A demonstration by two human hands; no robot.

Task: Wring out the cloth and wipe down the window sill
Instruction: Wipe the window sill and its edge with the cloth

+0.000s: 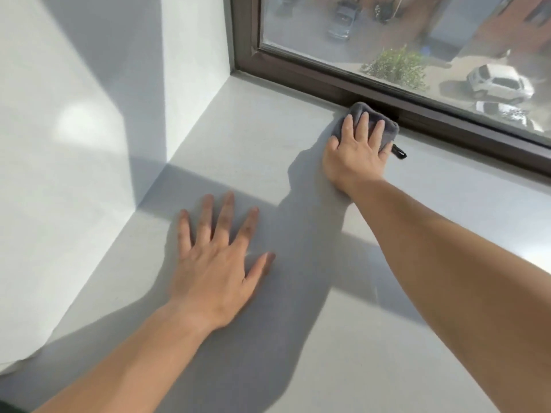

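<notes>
A folded grey cloth (384, 126) with a small black loop at its right corner lies on the white window sill (259, 138), pushed against the brown window frame. My right hand (356, 152) presses flat on the cloth, fingers spread over it, arm stretched forward. My left hand (217, 263) rests palm down on the sill nearer to me, fingers spread, holding nothing. Both arms are bare.
The brown window frame (328, 81) runs along the far edge of the sill. A white side wall (193, 55) closes the sill on the left, forming a corner. Through the glass (417, 31) parked cars and a bush lie far below. Shadows of my arms fall across the sill.
</notes>
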